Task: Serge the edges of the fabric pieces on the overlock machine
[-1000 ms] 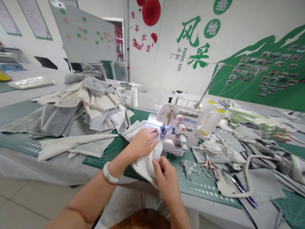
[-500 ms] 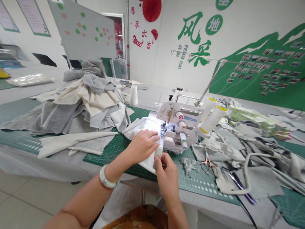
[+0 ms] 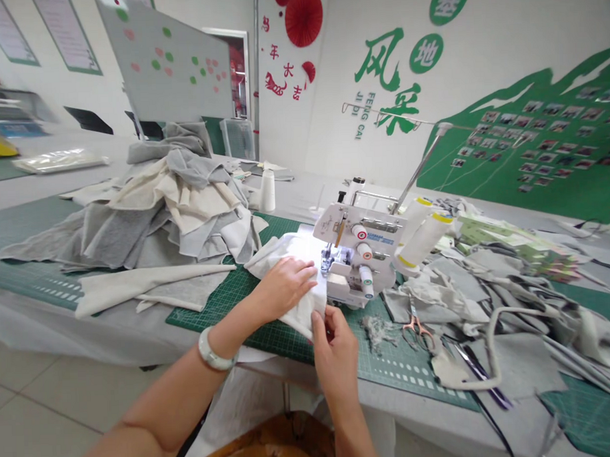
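Note:
A white overlock sewing machine (image 3: 358, 253) stands on a green cutting mat (image 3: 222, 299), its lamp lighting the needle area. A piece of white fabric (image 3: 295, 309) lies under its presser foot. My left hand (image 3: 285, 284) presses flat on the fabric just left of the needle. My right hand (image 3: 334, 347) pinches the fabric's near edge in front of the machine. A pale bracelet (image 3: 212, 353) sits on my left wrist.
A heap of grey and cream cloth (image 3: 159, 207) lies left. Cut pieces and strips (image 3: 508, 315) spread on the right, with small scissors (image 3: 416, 324), lint (image 3: 378, 329) and two thread cones (image 3: 420, 241). Another spool (image 3: 267, 190) stands behind. The table edge runs close to me.
The fabric has fed further into the machine, so less of it hangs over the table edge. My right hand has moved up toward the machine; my left hand stays pressed on the cloth.

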A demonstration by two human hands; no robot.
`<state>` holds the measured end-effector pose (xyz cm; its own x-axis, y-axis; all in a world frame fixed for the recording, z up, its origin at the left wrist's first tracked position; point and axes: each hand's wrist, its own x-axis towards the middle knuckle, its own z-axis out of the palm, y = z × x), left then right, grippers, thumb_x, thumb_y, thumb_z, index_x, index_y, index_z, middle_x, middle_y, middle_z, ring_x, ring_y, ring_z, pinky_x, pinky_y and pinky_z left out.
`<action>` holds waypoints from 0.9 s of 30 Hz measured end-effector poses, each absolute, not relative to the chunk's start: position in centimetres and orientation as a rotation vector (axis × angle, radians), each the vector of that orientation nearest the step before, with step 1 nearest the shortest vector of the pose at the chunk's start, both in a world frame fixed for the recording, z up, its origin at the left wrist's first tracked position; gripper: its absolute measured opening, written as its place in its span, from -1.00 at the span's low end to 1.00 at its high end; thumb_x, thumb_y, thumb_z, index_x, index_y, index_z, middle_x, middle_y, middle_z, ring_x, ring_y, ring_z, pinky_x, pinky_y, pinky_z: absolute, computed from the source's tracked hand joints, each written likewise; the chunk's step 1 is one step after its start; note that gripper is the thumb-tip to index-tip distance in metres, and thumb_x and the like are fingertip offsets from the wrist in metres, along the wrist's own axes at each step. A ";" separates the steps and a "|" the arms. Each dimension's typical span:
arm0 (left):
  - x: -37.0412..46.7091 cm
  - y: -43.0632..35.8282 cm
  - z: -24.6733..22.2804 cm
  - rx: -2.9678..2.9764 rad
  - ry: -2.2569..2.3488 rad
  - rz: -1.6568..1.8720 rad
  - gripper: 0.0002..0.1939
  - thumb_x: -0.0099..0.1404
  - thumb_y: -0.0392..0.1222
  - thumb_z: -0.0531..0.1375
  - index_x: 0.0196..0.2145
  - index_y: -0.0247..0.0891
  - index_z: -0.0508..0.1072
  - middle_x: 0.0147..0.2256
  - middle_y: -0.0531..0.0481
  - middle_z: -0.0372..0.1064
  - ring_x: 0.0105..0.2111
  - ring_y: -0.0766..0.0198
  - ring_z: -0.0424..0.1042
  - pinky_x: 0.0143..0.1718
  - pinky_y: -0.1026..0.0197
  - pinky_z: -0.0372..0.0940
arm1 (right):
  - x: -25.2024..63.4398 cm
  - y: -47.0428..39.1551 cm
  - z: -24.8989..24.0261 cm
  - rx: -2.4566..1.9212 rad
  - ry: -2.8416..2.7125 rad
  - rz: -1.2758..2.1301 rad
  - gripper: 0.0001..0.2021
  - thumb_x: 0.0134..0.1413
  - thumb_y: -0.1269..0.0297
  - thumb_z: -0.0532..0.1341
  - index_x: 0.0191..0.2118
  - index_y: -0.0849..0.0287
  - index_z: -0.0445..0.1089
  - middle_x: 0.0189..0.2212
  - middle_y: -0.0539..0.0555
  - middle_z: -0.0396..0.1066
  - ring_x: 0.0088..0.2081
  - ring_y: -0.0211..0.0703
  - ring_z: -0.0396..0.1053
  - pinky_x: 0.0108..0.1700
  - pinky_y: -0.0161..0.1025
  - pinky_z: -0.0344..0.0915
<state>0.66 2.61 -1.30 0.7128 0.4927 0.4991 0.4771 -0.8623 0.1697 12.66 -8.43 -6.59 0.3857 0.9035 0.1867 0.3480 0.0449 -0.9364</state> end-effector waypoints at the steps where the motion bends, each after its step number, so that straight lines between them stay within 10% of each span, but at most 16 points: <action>1: 0.6 2.5 -1.3 2.907 0.814 0.866 -0.69 0.45 -0.21 -0.03 0.03 -0.27 0.39 0.04 -0.19 0.37 0.09 0.08 0.30 0.16 -0.07 0.17 | 12.6 -8.4 -6.6 -1.525 -1.165 0.632 -0.71 0.23 0.05 0.06 -0.23 0.16 0.36 -0.42 0.03 0.40 -0.42 -0.20 0.29 -0.37 -0.32 0.18; 18: -0.3 3.1 -2.3 2.878 0.705 0.845 -0.61 0.44 -0.01 0.00 0.09 -0.25 0.35 0.11 -0.16 0.33 0.14 0.09 0.25 0.18 -0.03 0.11 | 12.5 -8.3 -6.3 -1.536 -1.183 0.587 -0.80 0.18 0.14 0.11 -0.28 0.16 0.34 -0.45 -0.02 0.36 -0.44 -0.21 0.27 -0.37 -0.32 0.18; 27: 0.2 1.3 -1.7 3.105 0.743 0.816 -0.66 0.39 -0.35 -0.05 0.04 -0.37 0.36 0.08 -0.22 0.33 0.11 0.05 0.26 0.16 -0.03 0.12 | 12.4 -8.2 -6.1 -1.507 -1.187 0.557 -0.83 0.13 0.16 0.14 -0.33 0.16 0.31 -0.45 -0.02 0.34 -0.42 -0.22 0.27 -0.34 -0.32 0.22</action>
